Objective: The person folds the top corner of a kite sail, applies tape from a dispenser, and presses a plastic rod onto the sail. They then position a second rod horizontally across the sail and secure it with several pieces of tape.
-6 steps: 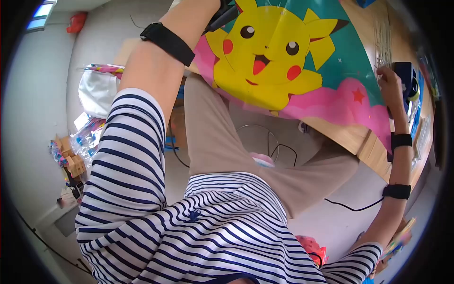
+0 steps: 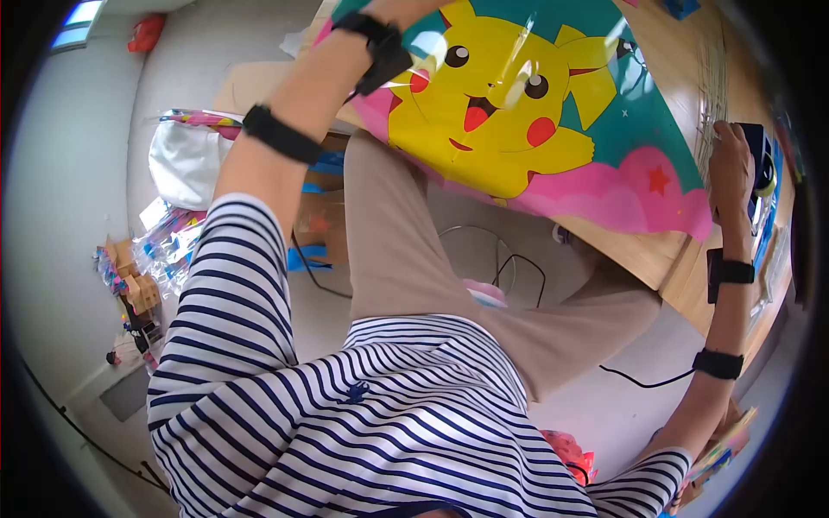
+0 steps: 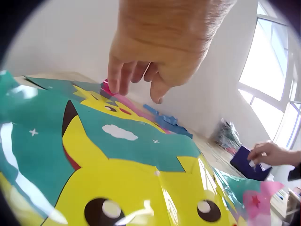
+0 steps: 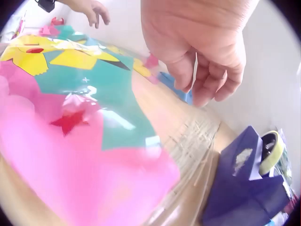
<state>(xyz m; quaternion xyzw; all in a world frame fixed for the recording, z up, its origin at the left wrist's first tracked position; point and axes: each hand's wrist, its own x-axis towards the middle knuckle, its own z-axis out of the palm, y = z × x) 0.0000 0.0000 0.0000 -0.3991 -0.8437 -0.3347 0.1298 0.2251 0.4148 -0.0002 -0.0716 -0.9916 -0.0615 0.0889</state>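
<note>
A glossy plastic sheet (image 2: 484, 164) printed with a yellow cartoon character on green and pink lies across the table's front edge. Above its upper part is my left hand (image 3: 160, 47), fingers pointing down and apart from the thumb, with nothing between them. My right hand (image 4: 197, 56) hovers at the sheet's right side with loosely curled fingers, and no held thing shows in them. Under and beside it lies a bundle of thin pale sticks (image 4: 193, 146). Close to that hand stands a dark blue box (image 4: 240, 183).
A roll of tape (image 4: 273, 153) rests at the blue box. Farther back on the table (image 2: 682, 69) lies a blue item (image 3: 169, 122). To the left are a white bag (image 2: 184, 164) and clear plastic wrapping (image 2: 168, 250). A cable (image 2: 648, 380) runs near the right forearm.
My left hand has come down and to the right over the sheet. The right hand has shifted slightly right and toward me, beside the sticks. Glare on the sheet has changed.
</note>
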